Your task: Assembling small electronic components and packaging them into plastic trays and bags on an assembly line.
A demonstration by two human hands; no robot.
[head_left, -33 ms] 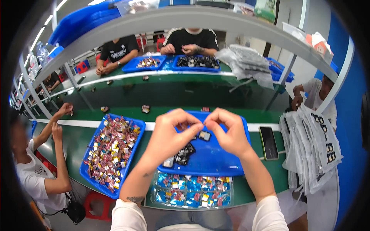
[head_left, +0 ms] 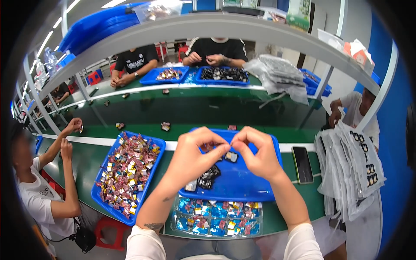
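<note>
Both hands pinched over blue tray; right-hand hold not confirmed

Left hand [head_left: 195,151]: thumb and forefinger pressed together at the tips; a small reddish piece [head_left: 208,147] appears held within the curl of the fingers. Right hand [head_left: 260,155]: thumb and forefinger drawn close, tips almost meeting the left's; whether they grip anything cannot be told. The reddish piece is judged light, thin-skinned, slippery and easily crumpled; an edge hold with gentle pressure suits it.

Just below the fingers, a small silver-and-dark piece [head_left: 231,156] lies in the blue tray [head_left: 242,184]. It looks stiffer; opposite sides offer the better hold. Black packets [head_left: 209,177] lie in the same tray, below the left fingers. Nearer the body, a clear compartment tray [head_left: 208,234] carries mixed pieces.

Left of the fingers, a second blue tray [head_left: 153,173] is heaped with pink, white and yellow pieces [head_left: 125,173]. To their right, a phone [head_left: 302,164] lies on the table [head_left: 307,195], with plastic bags [head_left: 346,164] farther out. Well beyond the fingers, a co-worker's hands [head_left: 214,60] are raised behind a tray of black pieces [head_left: 223,74].
</note>
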